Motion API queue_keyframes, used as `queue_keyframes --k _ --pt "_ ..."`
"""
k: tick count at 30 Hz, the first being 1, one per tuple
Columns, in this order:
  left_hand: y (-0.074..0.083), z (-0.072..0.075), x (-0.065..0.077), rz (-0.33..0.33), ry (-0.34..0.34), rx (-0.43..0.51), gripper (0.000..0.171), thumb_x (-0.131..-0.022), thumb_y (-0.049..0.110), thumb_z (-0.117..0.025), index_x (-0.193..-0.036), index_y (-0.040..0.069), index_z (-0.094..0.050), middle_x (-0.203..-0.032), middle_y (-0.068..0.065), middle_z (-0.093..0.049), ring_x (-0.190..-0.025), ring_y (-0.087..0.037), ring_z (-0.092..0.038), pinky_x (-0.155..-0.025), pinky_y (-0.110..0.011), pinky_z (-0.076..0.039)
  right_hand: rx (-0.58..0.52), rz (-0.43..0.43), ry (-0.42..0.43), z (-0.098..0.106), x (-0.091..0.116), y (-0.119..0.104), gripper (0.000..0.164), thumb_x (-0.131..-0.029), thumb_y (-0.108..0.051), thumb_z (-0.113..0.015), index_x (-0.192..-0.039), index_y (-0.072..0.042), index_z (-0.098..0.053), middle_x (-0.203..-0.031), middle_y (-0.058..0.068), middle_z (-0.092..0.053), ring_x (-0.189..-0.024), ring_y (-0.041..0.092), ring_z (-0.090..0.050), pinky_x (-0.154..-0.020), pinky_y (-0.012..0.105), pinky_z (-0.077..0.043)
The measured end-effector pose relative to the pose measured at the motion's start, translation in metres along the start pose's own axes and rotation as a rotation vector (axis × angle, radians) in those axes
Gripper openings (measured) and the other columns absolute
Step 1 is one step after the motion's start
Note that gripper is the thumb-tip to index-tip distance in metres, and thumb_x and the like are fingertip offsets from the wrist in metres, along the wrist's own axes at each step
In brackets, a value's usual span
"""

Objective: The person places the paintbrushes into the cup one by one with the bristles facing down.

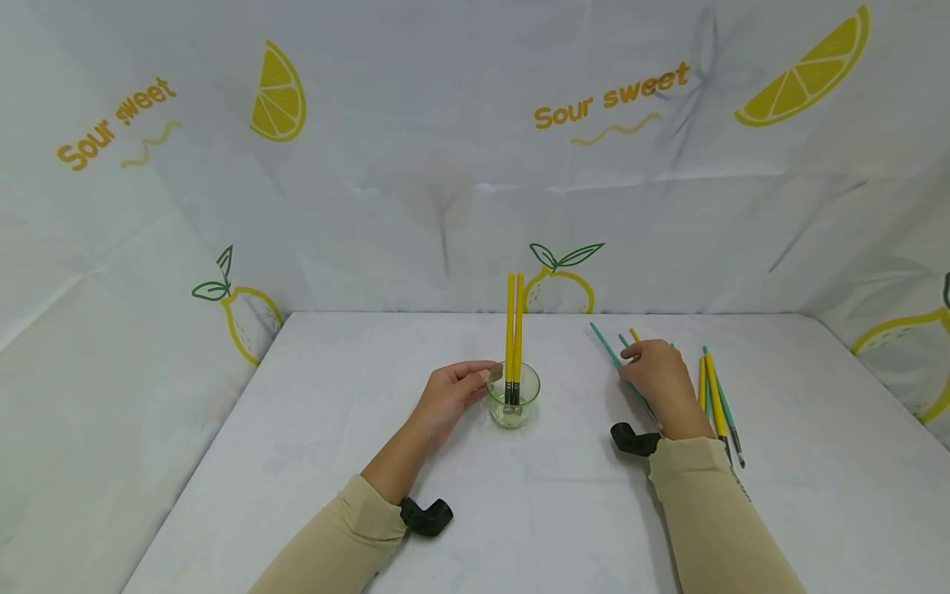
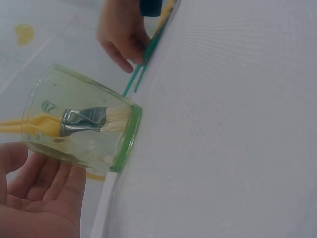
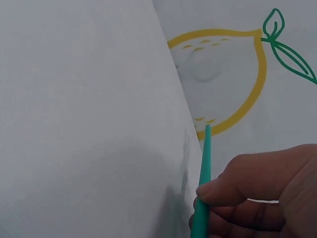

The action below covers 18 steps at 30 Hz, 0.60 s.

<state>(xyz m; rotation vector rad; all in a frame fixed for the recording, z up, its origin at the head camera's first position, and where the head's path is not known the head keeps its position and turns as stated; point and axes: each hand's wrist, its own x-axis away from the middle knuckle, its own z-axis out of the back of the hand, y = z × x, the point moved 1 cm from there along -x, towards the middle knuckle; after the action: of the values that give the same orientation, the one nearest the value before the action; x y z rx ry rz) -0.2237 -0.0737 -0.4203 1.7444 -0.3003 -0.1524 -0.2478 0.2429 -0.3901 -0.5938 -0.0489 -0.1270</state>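
A clear, green-tinted glass stands on the table with two yellow-handled paintbrushes upright in it, bristles down. My left hand holds the glass at its left side, thumb near the rim and fingers against the wall, as the left wrist view shows. On the right, my right hand pinches a teal paintbrush by its handle between thumb and fingers. Its handle points away from me, and its lower part is largely hidden in the right wrist view.
Several teal and yellow paintbrushes lie beside and under my right hand. The white-covered table meets a white backdrop cloth printed with lemons along its far edge.
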Motion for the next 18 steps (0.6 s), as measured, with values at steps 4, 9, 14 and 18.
queue_keyframes --k 4,9,14,18 --pt "0.001 -0.001 0.0 0.004 0.007 0.0 0.031 -0.098 0.008 -0.056 -0.125 -0.006 -0.062 -0.133 -0.017 -0.062 -0.124 -0.022 -0.058 -0.104 -0.032 -0.05 -0.034 0.055 0.011 0.002 0.0 -0.003 0.041 -0.087 -0.012 -0.06 -0.124 0.003 -0.063 -0.109 0.023 -0.066 -0.089 0.032 -0.06 -0.069 0.036 -0.052" --pt "0.002 -0.001 0.001 0.006 0.012 0.0 0.031 -0.098 0.007 -0.056 -0.125 -0.006 -0.063 -0.132 -0.016 -0.062 -0.123 -0.02 -0.059 -0.103 -0.031 -0.051 -0.094 0.112 0.065 0.006 0.003 -0.009 0.044 -0.086 -0.013 -0.059 -0.127 0.002 -0.062 -0.106 0.02 -0.067 -0.086 0.028 -0.06 -0.065 0.029 -0.051" --pt "0.002 -0.002 0.001 0.007 0.012 -0.001 0.031 -0.098 0.007 -0.055 -0.125 -0.006 -0.063 -0.132 -0.017 -0.062 -0.122 -0.02 -0.059 -0.102 -0.03 -0.051 -0.172 0.096 0.112 0.011 0.006 -0.016 0.043 -0.089 -0.017 -0.061 -0.13 0.0 -0.061 -0.107 0.017 -0.066 -0.09 0.027 -0.059 -0.067 0.025 -0.05" --pt "0.003 -0.002 0.001 0.01 0.016 -0.004 0.031 -0.098 0.007 -0.055 -0.125 -0.006 -0.062 -0.132 -0.017 -0.062 -0.124 -0.022 -0.058 -0.102 -0.031 -0.051 -0.245 0.068 0.129 0.014 0.007 -0.021 0.045 -0.091 -0.02 -0.063 -0.132 -0.003 -0.06 -0.108 0.016 -0.067 -0.091 0.026 -0.063 -0.07 0.023 -0.051"
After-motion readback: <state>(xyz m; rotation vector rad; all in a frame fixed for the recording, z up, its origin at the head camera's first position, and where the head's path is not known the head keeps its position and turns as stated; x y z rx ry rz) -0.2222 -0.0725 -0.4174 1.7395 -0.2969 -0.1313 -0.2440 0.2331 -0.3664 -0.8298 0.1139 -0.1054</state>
